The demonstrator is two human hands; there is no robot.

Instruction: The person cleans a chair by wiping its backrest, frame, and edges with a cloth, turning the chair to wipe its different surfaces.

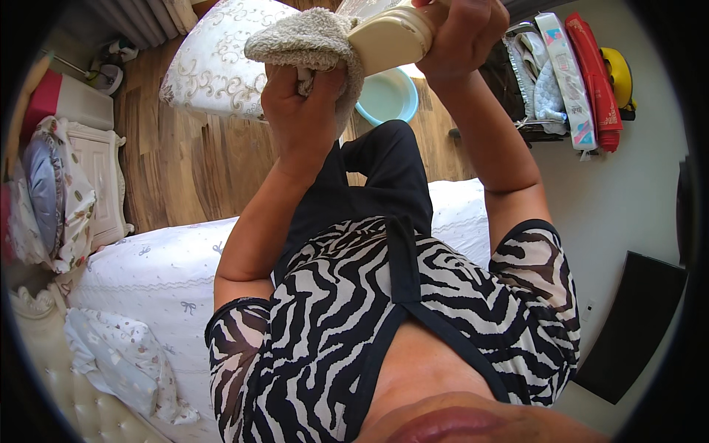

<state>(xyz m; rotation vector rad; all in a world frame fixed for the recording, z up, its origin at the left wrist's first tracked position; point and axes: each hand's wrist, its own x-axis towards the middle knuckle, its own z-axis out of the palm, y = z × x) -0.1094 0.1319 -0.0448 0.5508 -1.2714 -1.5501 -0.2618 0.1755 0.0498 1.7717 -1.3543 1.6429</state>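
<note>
Raised in front of me, my left hand [304, 105] grips a beige terry cloth [302, 41], which is bunched over the fingers. The cloth presses against one end of a cream shoe [390, 40], whose smooth underside shows. At the shoe's thicker, scuffed end, my right hand [465, 36] holds it, with part of that hand cut off by the top of the view. Below the shoe, on the wood floor, stands a light-blue basin [414, 102] with cloudy liquid in it.
I sit on a bed with a white bow-patterned cover [183, 260]. A scroll-patterned white cloth [210, 66] covers something ahead. At left is a white nightstand [97, 166]; at right, a rack holds folded fabric [545, 83] and a red package [595, 83]. A black screen [631, 326] is along the wall.
</note>
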